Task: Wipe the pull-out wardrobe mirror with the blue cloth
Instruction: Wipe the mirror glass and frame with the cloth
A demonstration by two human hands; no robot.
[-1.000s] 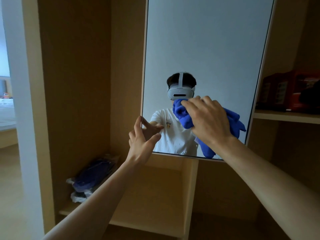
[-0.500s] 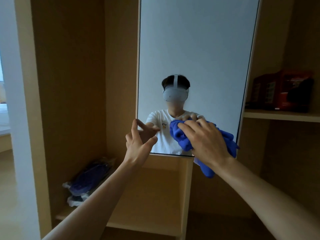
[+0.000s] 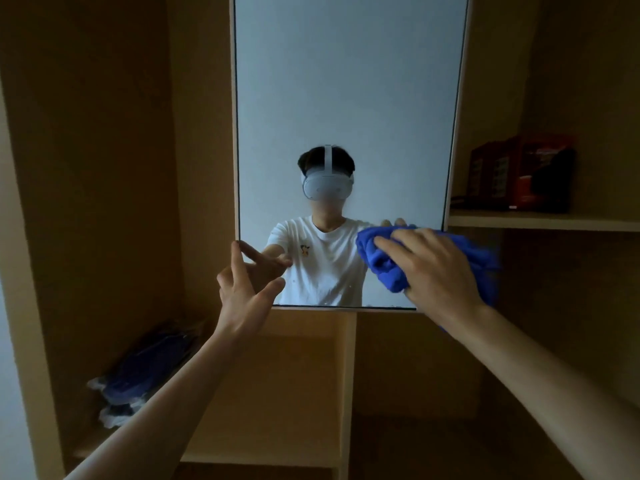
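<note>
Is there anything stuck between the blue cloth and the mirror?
No, nothing visible. The right hand holds the blue cloth right on the mirror, near its bottom right corner. The left hand touches the mirror's left edge, away from the cloth.

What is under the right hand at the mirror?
The bunched blue cloth lies under the right hand, against the mirror near its lower right corner. The glass behind it is covered.

One head-worn wide-angle camera faces the mirror (image 3: 346, 98) head-on at close range, its own headset (image 3: 327, 188) reflected near frame centre.
</note>
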